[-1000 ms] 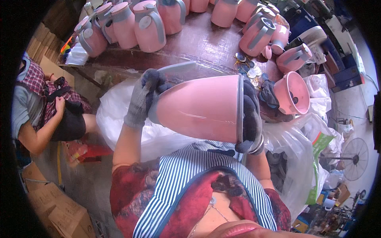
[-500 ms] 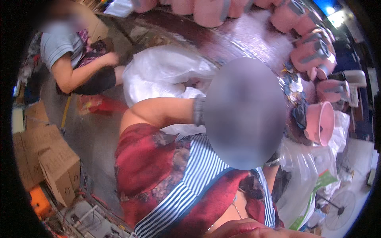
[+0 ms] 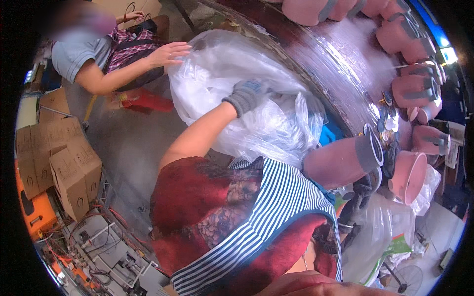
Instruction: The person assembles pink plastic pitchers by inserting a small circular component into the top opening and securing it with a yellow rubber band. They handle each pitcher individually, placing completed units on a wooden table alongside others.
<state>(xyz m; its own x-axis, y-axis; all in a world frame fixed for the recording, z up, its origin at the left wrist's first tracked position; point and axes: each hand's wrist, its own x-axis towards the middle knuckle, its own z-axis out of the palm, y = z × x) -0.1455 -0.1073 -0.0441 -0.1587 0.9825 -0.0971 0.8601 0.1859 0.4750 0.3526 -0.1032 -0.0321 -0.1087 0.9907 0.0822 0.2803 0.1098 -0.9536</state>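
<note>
My left hand (image 3: 248, 97), in a grey knitted glove, reaches into a large translucent plastic bag (image 3: 207, 74) at the upper middle. Its fingers are blurred and partly veiled by the film. A pink jug (image 3: 330, 163) with a grey rim and handle lies tilted on its side against my striped apron (image 3: 286, 197), mouth toward the right. Beside its handle is my right hand (image 3: 360, 193), in a dark glove and closed on the handle, mostly in shadow. A bit of blue material (image 3: 330, 133) shows between bag and jug.
A co-worker's hand (image 3: 170, 53) is spread beside the bag's left edge. Several pink jugs (image 3: 414, 88) line the far side of the shiny table (image 3: 340, 64). A pink tub (image 3: 407, 177) stands at right. Cardboard boxes (image 3: 74, 182) and a machine (image 3: 106, 246) are at left.
A blurred oval covered the middle earlier; the jug and my left hand now show there. The bag appears more spread out. The co-worker's hand has moved right to the bag.
</note>
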